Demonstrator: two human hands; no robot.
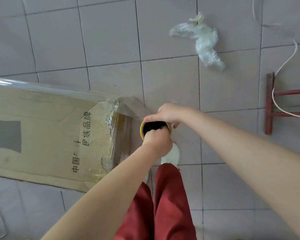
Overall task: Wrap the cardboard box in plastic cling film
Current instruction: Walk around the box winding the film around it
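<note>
One cardboard box (42,132), one film roll (141,130), two hands (157,143) (168,113), one plastic wad (202,39), one red frame (269,104), one white cord (286,61)

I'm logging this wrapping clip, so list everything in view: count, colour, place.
large brown cardboard box: one, brown, floor at left.
clear cling film sheet: one, transparent, stretched from box to roll.
yellow-cored cling film roll: one, yellow rim, centre, in both grips.
crumpled clear plastic wad: one, whitish, floor, upper right.
thin white cord: one, white, right side.
red wooden frame: one, red, right edge.
grey tiled floor: one, grey, throughout.
white shoe: one plainly visible, white, below the roll.
red trousers: one pair, red, bottom centre.
left grip: one, bare, roll's near end.
right grip: one, bare, roll's far rim.
</note>
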